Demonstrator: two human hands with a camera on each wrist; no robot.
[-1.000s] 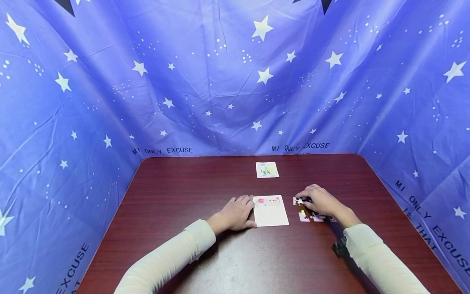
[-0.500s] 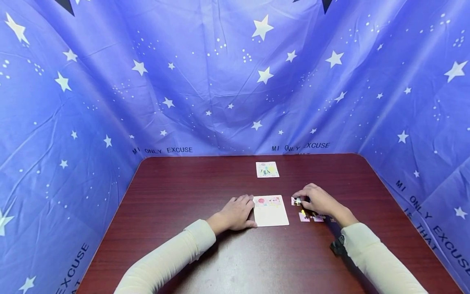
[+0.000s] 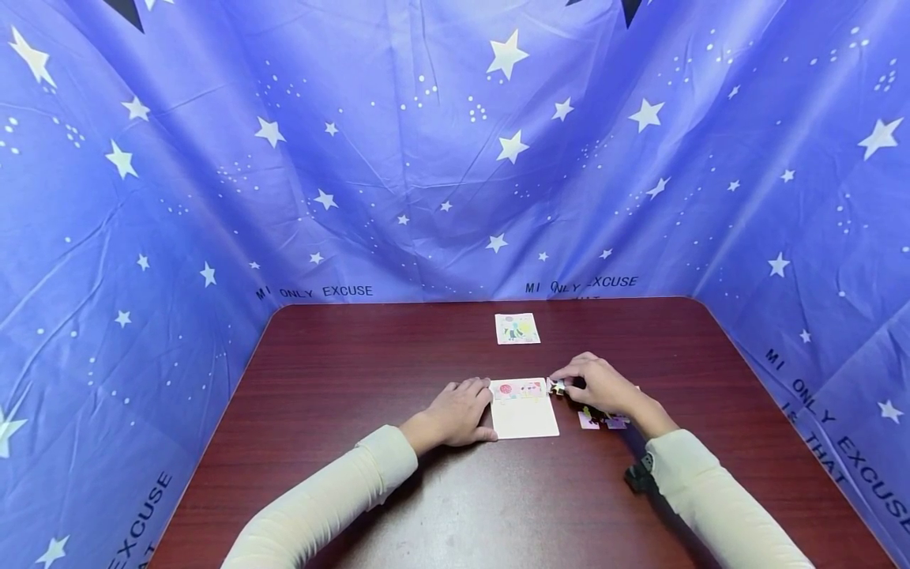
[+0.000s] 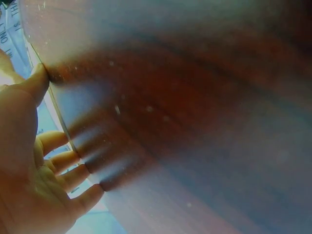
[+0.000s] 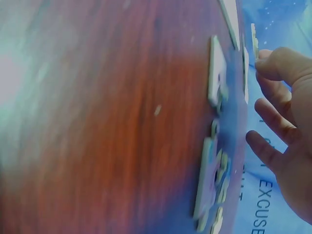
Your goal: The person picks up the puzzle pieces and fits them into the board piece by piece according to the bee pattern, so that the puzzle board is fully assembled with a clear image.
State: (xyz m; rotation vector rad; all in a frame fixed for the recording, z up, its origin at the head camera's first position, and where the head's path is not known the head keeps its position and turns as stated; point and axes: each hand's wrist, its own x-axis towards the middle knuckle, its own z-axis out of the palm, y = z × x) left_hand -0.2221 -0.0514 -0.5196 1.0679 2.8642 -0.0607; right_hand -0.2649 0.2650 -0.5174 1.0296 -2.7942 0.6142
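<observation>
The right hand is pinching, in a narrow grip, a puzzle piece, probably light, stiff and best held by its edges, just beside the board that the spread left hand is touching.

Puzzle piece pinched just beside part-filled white board; loose pieces near.

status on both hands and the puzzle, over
Left hand at left edge of puzzle board. Right hand pinching puzzle piece by board's upper right corner. Nothing seen between piece and board; loose pieces lie nearer the person.
</observation>
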